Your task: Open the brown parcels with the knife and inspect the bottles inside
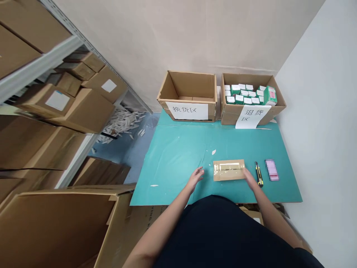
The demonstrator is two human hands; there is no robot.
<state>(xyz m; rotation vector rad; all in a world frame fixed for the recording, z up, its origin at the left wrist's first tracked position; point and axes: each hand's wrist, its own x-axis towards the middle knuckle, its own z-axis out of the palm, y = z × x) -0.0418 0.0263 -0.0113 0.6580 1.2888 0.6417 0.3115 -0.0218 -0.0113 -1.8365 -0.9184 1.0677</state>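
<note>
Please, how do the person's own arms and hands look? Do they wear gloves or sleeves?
The left hand and right hand are bare, without gloves. The left forearm and right forearm show no sleeve. The person wears a black top.

The cutting mat [173, 156] was teal, flecked with white. The cardboard parcel [228, 170] was tan under glossy clear tape. The utility knife [259, 174] was yellow banded with black. The small boxes [242, 94] were green and white, the paper sign [186, 111] white with black characters, the blurred card [272, 169] pink.
</note>
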